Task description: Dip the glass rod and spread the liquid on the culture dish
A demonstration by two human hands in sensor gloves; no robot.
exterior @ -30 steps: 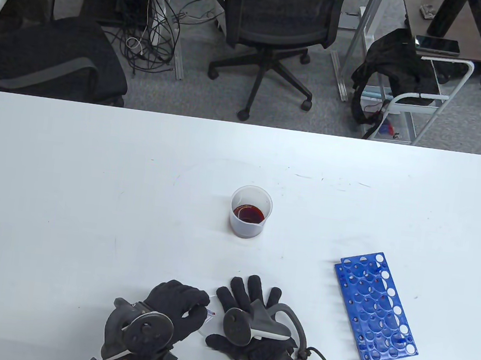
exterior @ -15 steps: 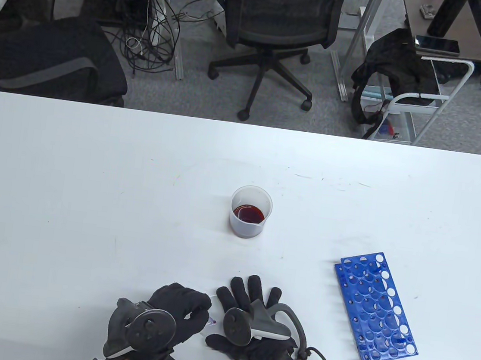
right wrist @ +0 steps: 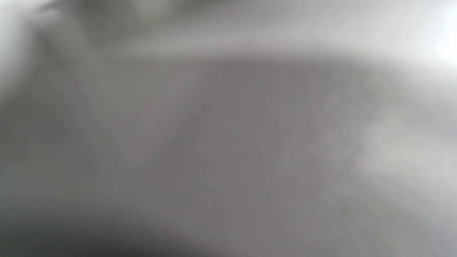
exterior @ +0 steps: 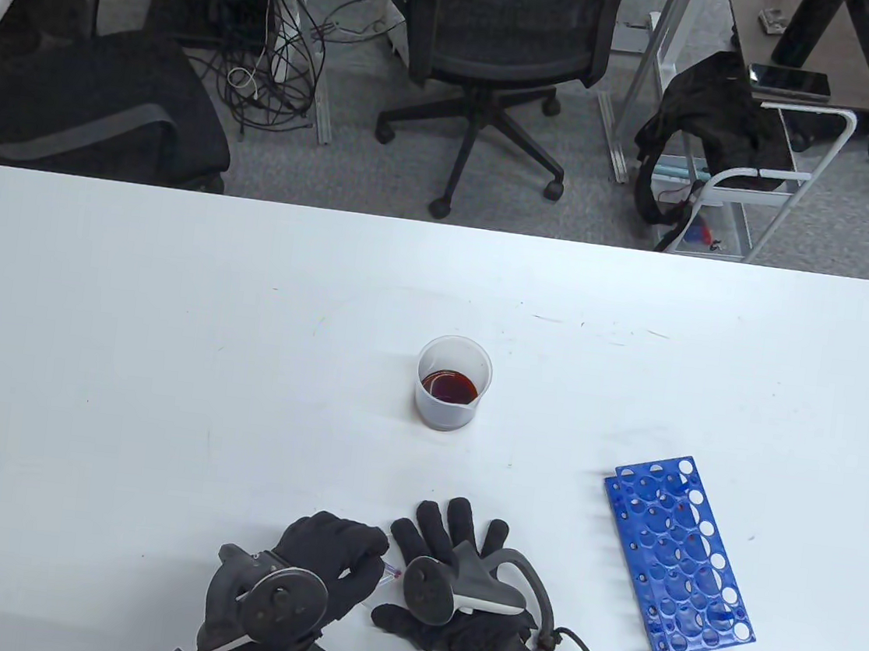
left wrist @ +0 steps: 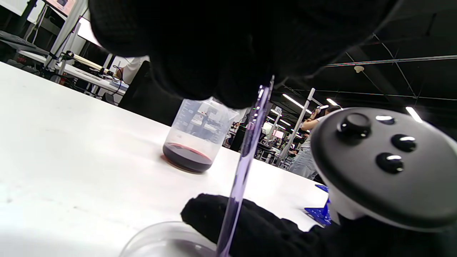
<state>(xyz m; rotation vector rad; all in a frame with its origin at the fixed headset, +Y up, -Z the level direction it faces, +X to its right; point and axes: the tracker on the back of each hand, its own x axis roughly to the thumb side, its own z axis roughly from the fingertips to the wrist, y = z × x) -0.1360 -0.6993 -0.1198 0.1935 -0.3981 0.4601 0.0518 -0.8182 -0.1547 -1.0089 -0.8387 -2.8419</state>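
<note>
My left hand (exterior: 334, 553) pinches a thin glass rod (left wrist: 246, 160), which slants down to its red-stained tip (exterior: 393, 572). The tip is over a clear culture dish (left wrist: 160, 241) that lies between my hands; in the table view the dish (exterior: 370, 599) is mostly hidden. My right hand (exterior: 451, 527) lies flat on the table with its fingers spread, its thumb (left wrist: 232, 221) beside the dish rim. A clear beaker (exterior: 452, 382) with dark red liquid stands mid-table beyond both hands, and also shows in the left wrist view (left wrist: 194, 142). The right wrist view is a grey blur.
A blue test-tube rack (exterior: 678, 557) lies flat to the right of my right hand. The white table (exterior: 164, 357) ends at its far edge, with office chairs and cables on the floor beyond it.
My left hand has shifted slightly to the right with the rod, bringing the tip closer to my right hand. The right hand has not moved.
</note>
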